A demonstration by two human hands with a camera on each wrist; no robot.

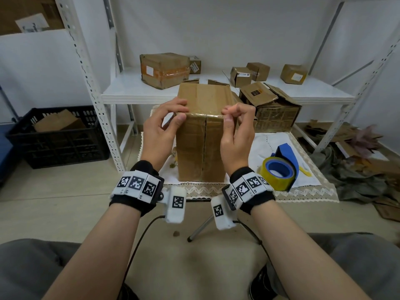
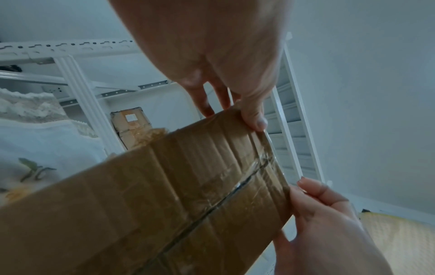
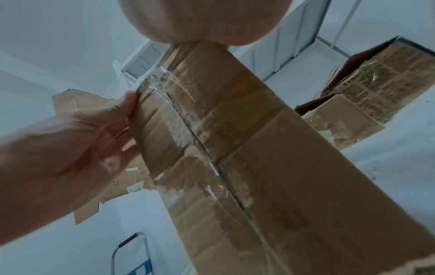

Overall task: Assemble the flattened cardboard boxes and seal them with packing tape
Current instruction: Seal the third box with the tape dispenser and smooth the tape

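Your cardboard box stands on end on the white lace-edged cloth spread on the floor, just in front of the low shelf; its taped seam runs down the face toward you, and clear packing tape folds over the top near edge. It looks empty and therefore light, so I judge it will tip or slide on the cloth if you push hard at the top; the walls are stiff along the creases but dent between them, and the old tape patches look slick; take hold at the corners and edges, not mid-panel.

Your left hand grips the top left corner, thumb on the near face and fingers curled over the top; your right hand pinches the tape at the top right corner between thumb and bent fingers. The tape is thin and clingy; smoothing it from the seam outward should keep wrinkles out.

The tape dispenser, blue with a yellowish roll, lies on the cloth to the right of the box, apart from it. Behind it sits a battered printed box; several small taped boxes rest on the shelf; a black crate with cardboard stands at left; scrap cardboard litters the tiled floor at right.
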